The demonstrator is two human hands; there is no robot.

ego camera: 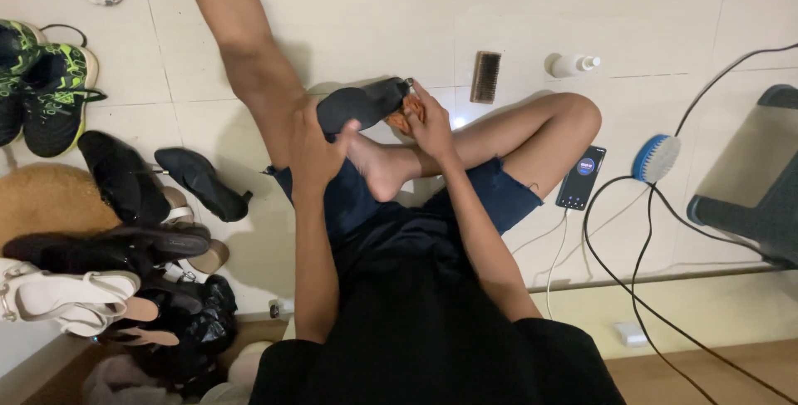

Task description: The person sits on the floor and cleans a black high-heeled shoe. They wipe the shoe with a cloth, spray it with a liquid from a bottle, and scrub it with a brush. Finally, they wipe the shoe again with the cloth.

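A black shoe (363, 103) is held above the person's lap, lying roughly level with its toe toward the right, over the bare foot tucked under it. The left hand (314, 152) grips the shoe's near end from below, fingers curled around it and the thumb up against its side. The right hand (430, 122) is at the toe end, fingers closed on an orange cloth (405, 114) pressed against the shoe — only a bit of the cloth shows between the fingers. The person sits on the tiled floor (349, 14) with one leg stretched out and the other folded. Just beyond the hands lie a brown brush (485, 77) and a white spray bottle (572, 64) on its side. To the right, near the bent knee, a phone (581, 177) lies face up with a cable running to it, and a blue brush (656, 158) lies further right. Well to the left is a heap of footwear — green sneakers (50, 85), black flats (199, 181), white sandals (58, 297).
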